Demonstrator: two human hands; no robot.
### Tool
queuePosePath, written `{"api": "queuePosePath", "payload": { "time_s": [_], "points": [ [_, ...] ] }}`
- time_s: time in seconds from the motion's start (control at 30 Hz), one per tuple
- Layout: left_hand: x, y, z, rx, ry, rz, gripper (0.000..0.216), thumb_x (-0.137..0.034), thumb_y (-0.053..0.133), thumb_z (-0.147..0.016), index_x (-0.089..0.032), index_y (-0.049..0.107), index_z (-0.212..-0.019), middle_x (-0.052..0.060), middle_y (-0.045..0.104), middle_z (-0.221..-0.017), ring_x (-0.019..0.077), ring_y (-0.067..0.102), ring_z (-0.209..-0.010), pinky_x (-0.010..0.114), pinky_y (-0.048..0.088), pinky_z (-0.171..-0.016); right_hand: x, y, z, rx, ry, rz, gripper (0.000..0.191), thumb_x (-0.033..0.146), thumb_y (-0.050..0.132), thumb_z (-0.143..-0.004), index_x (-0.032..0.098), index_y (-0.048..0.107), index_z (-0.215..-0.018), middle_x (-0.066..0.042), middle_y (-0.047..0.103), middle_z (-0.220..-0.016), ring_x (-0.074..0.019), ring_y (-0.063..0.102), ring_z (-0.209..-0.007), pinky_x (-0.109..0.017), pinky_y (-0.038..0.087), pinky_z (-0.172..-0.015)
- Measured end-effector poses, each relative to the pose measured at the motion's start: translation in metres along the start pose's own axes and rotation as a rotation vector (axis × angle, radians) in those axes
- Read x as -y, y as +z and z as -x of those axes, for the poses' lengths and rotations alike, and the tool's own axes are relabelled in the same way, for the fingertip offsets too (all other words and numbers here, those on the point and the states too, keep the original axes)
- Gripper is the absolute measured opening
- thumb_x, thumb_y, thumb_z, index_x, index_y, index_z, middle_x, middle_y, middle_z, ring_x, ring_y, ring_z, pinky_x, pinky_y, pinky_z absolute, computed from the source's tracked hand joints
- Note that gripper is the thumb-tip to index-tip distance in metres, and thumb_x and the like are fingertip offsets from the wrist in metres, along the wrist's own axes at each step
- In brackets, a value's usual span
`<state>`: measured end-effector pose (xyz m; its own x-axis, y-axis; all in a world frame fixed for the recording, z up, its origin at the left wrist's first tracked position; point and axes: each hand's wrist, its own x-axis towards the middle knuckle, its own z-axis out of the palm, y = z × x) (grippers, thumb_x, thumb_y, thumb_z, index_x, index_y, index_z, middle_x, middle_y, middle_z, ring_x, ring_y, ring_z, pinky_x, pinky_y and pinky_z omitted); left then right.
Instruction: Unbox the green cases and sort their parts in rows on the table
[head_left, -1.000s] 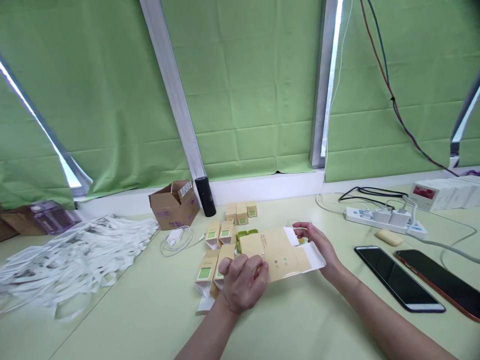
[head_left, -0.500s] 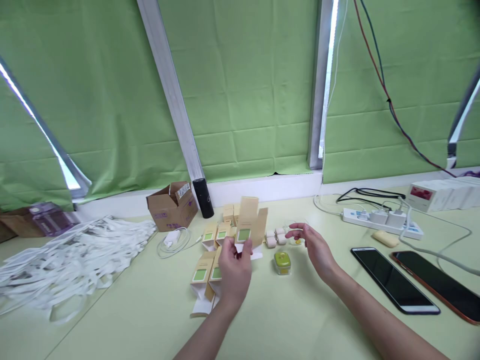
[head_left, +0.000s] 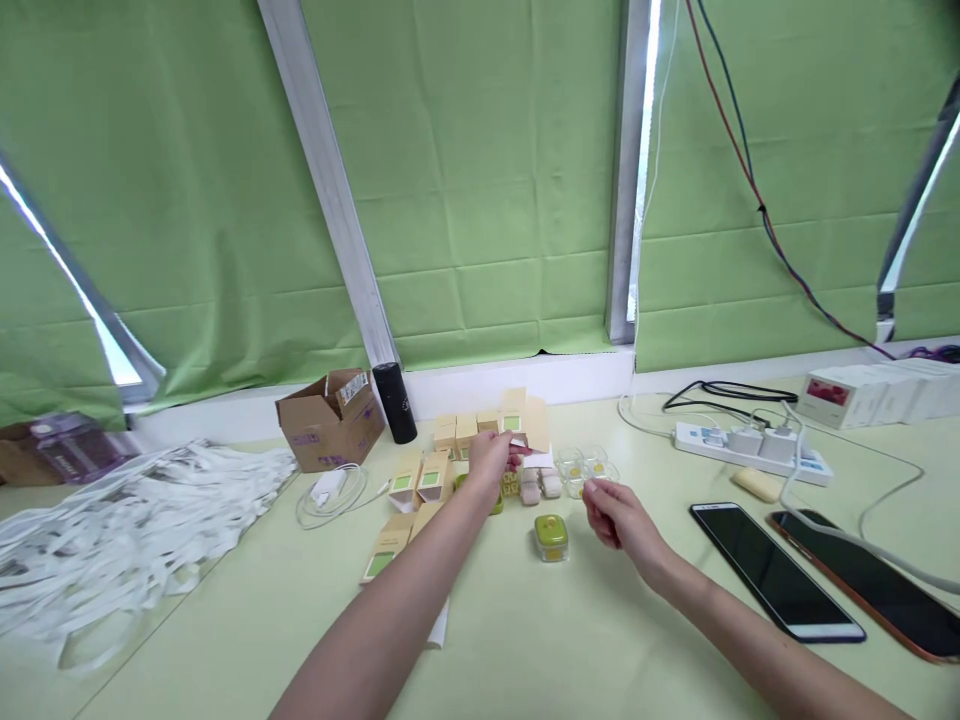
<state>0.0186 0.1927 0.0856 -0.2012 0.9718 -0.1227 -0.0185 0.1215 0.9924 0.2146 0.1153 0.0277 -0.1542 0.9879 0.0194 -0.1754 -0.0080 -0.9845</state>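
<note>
My left hand (head_left: 491,460) is stretched far forward over the table, its fingers closed on a tan carton with a green patch (head_left: 523,422), held beside a row of tan boxes (head_left: 465,431). My right hand (head_left: 611,510) hovers low with its fingers loosely curled and nothing in them, just right of a small clear case with a green lid (head_left: 551,536). Small beige and clear cases (head_left: 559,478) lie between the two hands. More flat tan cartons (head_left: 409,495) lie to the left under my forearm.
An open brown cardboard box (head_left: 326,430) and a black cylinder (head_left: 394,402) stand at the back left. A heap of white strips (head_left: 112,530) fills the left. At the right lie two phones (head_left: 776,570), a power strip with plugs (head_left: 750,445) and white boxes (head_left: 862,392).
My left hand let the wide flat carton go, lifted a smaller tan carton and carried it forward to the row of boxes. My right hand drew back toward the green-lidded case, which is now uncovered.
</note>
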Motion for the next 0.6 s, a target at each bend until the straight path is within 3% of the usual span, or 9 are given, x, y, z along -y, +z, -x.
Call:
{"api": "queuePosePath", "payload": {
  "time_s": [0.1,0.17,0.37,0.6],
  "points": [
    [0.0,0.028,-0.033,0.007,-0.077,-0.055,0.031,-0.038,0.064,-0.1,-0.014,0.064,-0.12,0.008,0.07,-0.112,0.0182,0.07,-0.09,0.036,0.061,-0.079,-0.014,-0.001,0.01,0.036,0.052,0.077,0.066,0.085,0.066,-0.07,0.024,0.043,-0.061,0.008,0.039,-0.048,-0.0076,0.03,-0.042,-0.024,0.018,-0.041],
    [0.001,0.045,-0.054,0.001,-0.112,-0.09,0.038,-0.038,0.066,-0.099,-0.015,0.062,-0.129,0.011,0.065,-0.127,0.0235,0.068,-0.107,0.044,0.06,-0.091,-0.021,-0.001,0.013,0.034,0.044,0.073,0.065,0.085,0.064,-0.072,0.024,0.044,-0.062,0.008,0.039,-0.049,-0.0078,0.031,-0.043,-0.024,0.02,-0.041],
    [0.013,0.081,-0.098,-0.017,-0.181,-0.195,0.04,-0.038,0.066,-0.099,-0.016,0.061,-0.131,0.012,0.064,-0.131,0.0252,0.066,-0.112,0.046,0.059,-0.094,-0.022,-0.001,0.013,0.058,0.035,0.065,0.064,0.085,0.061,-0.076,0.022,0.05,-0.069,0.007,0.041,-0.049,-0.0086,0.033,-0.044,-0.024,0.02,-0.041],
    [0.037,0.103,-0.125,0.02,-0.251,-0.266,0.04,-0.038,0.066,-0.099,-0.015,0.061,-0.131,0.012,0.064,-0.131,0.0251,0.066,-0.112,0.046,0.059,-0.094,-0.024,0.0,0.012,0.089,0.015,0.03,0.06,0.081,0.06,-0.082,0.021,0.056,-0.077,0.007,0.041,-0.049,-0.0091,0.034,-0.044,-0.023,0.021,-0.041]
  ]
}}
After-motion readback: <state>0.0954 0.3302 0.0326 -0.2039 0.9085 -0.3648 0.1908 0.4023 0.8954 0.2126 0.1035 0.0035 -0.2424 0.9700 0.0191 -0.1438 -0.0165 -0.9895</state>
